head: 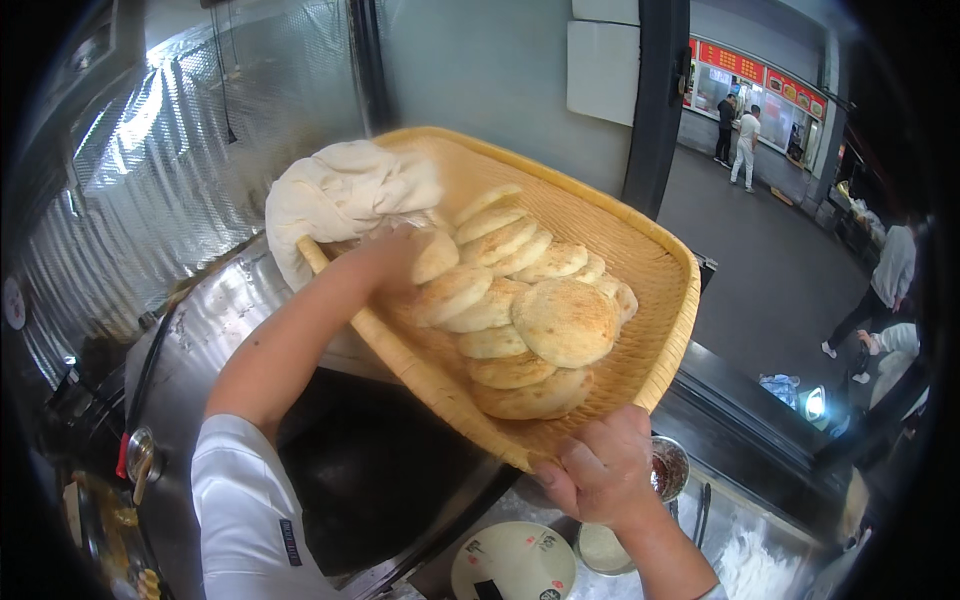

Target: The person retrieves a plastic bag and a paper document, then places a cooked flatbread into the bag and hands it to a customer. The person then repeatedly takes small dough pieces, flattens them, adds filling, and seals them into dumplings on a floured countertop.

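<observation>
A rectangular woven bamboo basket (630, 232) is tilted in front of me, holding several round flatbreads (566, 322) with lightly browned tops. They overlap in rows, and one lies face up over the others. My right hand (604, 469) grips the basket's near right corner, thumb over the rim. Reaching over the left rim, my left hand (397, 259) is blurred beside the leftmost breads; whether its fingers hold one is hidden. A white cloth (352, 184) lies bunched over the basket's far left corner, just beyond that hand.
Below the basket is a dark round griddle (360, 465) set in a metal counter. Near me stand a patterned plate (514, 562), a bowl of sesame-like seeds (602, 549) and a metal bowl of reddish sauce (669, 469). Flour (757, 562) covers the right counter. People are outside the window.
</observation>
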`<state>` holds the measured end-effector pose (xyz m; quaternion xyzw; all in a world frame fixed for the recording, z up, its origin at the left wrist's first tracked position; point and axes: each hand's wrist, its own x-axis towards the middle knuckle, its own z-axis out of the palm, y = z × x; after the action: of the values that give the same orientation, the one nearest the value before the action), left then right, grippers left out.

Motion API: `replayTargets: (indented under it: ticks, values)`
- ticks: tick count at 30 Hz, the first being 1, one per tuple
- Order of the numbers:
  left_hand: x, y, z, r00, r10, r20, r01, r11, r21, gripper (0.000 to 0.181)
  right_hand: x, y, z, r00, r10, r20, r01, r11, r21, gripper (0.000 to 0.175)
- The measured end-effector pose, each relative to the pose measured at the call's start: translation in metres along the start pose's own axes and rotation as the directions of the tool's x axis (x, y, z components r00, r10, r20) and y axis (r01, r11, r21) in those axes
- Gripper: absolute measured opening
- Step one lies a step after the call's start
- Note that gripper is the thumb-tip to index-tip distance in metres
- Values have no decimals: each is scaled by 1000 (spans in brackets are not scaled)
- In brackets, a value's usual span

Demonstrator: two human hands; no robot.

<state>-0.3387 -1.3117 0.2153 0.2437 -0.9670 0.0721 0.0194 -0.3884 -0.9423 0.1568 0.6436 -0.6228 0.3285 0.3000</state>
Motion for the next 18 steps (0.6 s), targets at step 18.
replayTargets:
  ticks: [18]
  values:
    - [16, 9, 21, 992, 123, 25, -122, 902, 414, 102, -4, -7, -5, 996, 78, 31, -81, 992, 97, 21]
